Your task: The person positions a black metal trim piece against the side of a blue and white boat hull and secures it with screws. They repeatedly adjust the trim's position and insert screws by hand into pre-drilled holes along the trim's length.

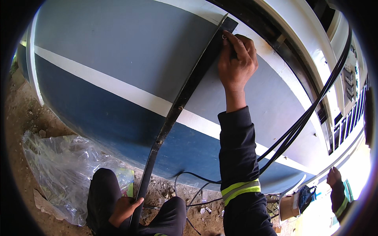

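Black metal strip [185, 92] is laid slantwise against a wall painted grey above, dark blue below, with a white band [130, 94] between. Its upper end is pressed by the right hand [236, 59], whose fingers are clenched around a small tool or fastener at a hole near the strip's top; what exactly is pinched cannot be told. The lower end of the strip is grasped by the left hand [124, 208], fingers wrapped round it just above the knees. A dark sleeve with a yellow reflective band [240, 188] is seen on the right forearm. Black cables [299, 126] are hung from the upper right down across the wall to the ground, near the right arm but apart from the strip. A crumpled clear plastic sheet [59, 169] is spread on the dirt ground [23, 118] at lower left. Another person's hand [334, 177] is seen at the far right, well apart.
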`<state>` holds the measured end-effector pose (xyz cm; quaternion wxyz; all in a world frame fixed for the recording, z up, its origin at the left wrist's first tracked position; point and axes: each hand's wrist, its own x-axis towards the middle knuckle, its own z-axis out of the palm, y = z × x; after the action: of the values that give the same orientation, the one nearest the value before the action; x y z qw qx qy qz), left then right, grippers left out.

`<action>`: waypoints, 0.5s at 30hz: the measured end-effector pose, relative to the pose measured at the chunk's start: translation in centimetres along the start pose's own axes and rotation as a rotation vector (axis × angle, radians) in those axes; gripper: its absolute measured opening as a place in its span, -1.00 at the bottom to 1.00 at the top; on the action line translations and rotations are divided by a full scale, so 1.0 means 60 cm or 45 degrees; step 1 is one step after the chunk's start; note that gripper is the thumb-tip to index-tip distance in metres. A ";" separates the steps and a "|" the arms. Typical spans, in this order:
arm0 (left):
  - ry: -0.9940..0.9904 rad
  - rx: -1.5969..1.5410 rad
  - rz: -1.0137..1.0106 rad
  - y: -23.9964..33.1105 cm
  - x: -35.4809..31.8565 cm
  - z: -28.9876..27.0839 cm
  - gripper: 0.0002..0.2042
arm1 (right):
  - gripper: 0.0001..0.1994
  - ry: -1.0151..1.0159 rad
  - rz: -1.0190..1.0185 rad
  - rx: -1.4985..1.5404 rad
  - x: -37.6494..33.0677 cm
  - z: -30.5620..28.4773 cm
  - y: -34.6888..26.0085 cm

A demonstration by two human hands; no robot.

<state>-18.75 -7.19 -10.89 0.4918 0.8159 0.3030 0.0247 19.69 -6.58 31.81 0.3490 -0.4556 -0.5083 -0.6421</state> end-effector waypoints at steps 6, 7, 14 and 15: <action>-0.175 -0.310 -0.143 -0.041 0.006 0.023 -0.62 | -0.86 0.041 0.045 0.016 -0.001 0.006 -0.002; -0.153 -0.217 -0.025 -0.045 0.007 0.025 -0.65 | -0.88 0.049 0.052 0.018 -0.001 0.007 -0.002; -0.077 -0.379 -0.192 -0.022 0.000 0.019 -0.72 | -0.86 0.031 0.078 -0.018 0.002 0.006 -0.004; -0.078 -0.372 -0.213 -0.015 -0.003 0.016 -0.72 | -0.86 0.031 0.093 0.001 0.003 0.006 -0.005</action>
<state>-18.98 -7.73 -12.07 0.6144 0.7081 0.3479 0.0026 19.42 -6.16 31.88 0.3787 -0.4659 -0.4872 -0.6342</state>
